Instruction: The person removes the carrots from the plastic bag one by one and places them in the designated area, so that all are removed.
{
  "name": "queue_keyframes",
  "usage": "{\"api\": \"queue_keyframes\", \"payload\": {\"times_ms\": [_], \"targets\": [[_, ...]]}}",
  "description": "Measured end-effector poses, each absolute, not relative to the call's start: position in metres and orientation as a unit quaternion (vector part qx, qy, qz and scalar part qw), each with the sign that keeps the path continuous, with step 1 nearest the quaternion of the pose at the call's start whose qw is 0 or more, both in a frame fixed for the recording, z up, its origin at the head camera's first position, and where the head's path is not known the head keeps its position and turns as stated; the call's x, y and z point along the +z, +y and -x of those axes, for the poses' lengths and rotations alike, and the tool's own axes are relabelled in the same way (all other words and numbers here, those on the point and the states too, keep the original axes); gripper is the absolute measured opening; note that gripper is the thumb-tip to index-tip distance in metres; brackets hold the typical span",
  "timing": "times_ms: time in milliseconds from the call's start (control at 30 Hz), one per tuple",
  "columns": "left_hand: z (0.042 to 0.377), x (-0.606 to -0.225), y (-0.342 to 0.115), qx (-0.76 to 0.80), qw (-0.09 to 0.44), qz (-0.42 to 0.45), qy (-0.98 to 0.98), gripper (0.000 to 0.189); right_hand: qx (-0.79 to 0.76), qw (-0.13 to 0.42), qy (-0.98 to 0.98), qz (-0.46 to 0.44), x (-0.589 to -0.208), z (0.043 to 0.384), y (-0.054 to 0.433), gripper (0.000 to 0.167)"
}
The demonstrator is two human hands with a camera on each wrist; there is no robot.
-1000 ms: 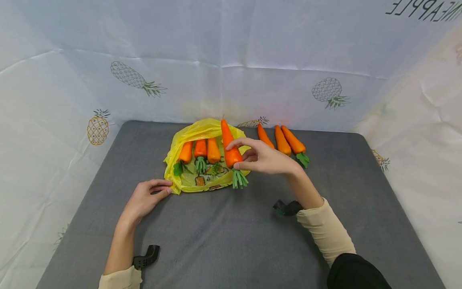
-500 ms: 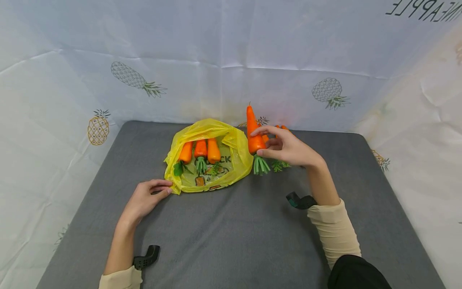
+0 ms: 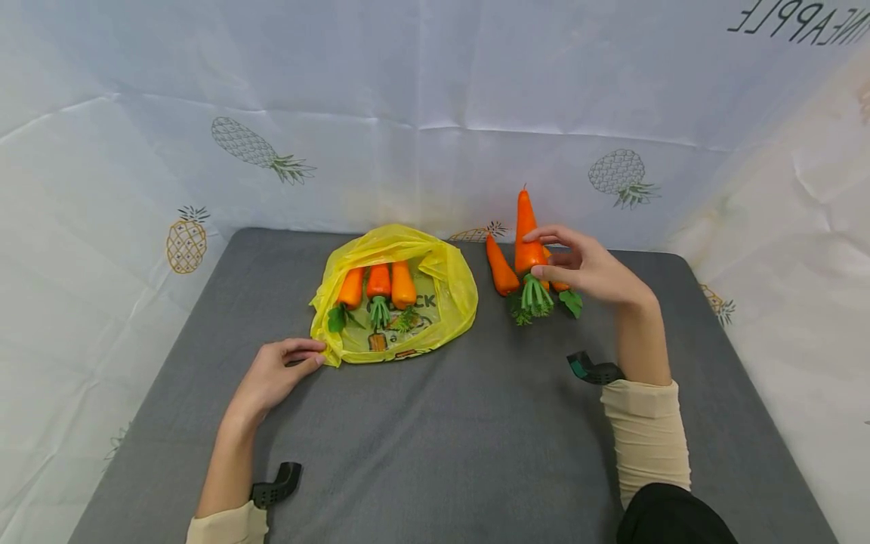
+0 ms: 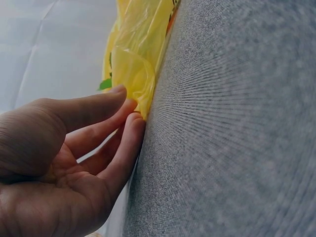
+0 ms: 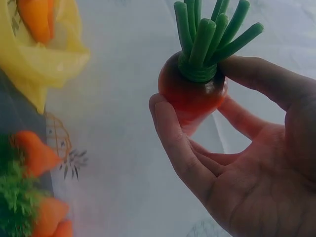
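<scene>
My right hand [image 3: 587, 264] pinches an orange carrot [image 3: 527, 234] with cut green stalks near its top, raised over other carrots at the right of the bag. In the right wrist view the carrot [image 5: 190, 94] sits between thumb and fingers, stalks upward. At the left, my left hand [image 3: 275, 378] pinches the near-left corner of a yellow plastic bag [image 3: 457, 302]. The left wrist view has the bag's edge [image 4: 136, 69] at thumb and fingertips, down by the cloth. Lying in the bag's open mouth are an orange carrot [image 3: 350, 289], a redder carrot [image 3: 378, 281] and a third carrot [image 3: 403, 285].
A loose carrot [image 3: 501, 268] lies right of the bag. Other carrots beside it are partly covered by the right hand and the held carrot; green leaves [image 3: 571, 302] poke out. Grey cloth [image 3: 421, 446] covers the table, backed by a white pineapple-print curtain [image 3: 435, 91].
My right hand has carried the carrot from over the bag's right edge rightward to above the loose carrots. The left hand and bag corner stay put; the bag's right side is uncovered.
</scene>
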State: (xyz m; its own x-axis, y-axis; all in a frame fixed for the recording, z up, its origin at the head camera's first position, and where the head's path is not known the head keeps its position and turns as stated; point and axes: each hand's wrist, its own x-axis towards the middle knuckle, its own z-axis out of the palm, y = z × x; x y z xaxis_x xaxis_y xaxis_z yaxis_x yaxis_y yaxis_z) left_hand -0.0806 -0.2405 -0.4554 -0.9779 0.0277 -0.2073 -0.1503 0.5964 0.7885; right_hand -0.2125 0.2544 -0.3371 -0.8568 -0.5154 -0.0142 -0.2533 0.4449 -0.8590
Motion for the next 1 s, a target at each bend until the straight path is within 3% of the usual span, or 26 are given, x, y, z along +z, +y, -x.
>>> {"api": "queue_keyframes", "payload": {"times_ms": [1000], "targets": [[0.082, -0.456, -0.242, 0.449, 0.108, 0.039, 0.886, 0.035, -0.432, 0.167, 0.883, 0.08, -0.409, 0.238, 0.368, 0.054]]}}
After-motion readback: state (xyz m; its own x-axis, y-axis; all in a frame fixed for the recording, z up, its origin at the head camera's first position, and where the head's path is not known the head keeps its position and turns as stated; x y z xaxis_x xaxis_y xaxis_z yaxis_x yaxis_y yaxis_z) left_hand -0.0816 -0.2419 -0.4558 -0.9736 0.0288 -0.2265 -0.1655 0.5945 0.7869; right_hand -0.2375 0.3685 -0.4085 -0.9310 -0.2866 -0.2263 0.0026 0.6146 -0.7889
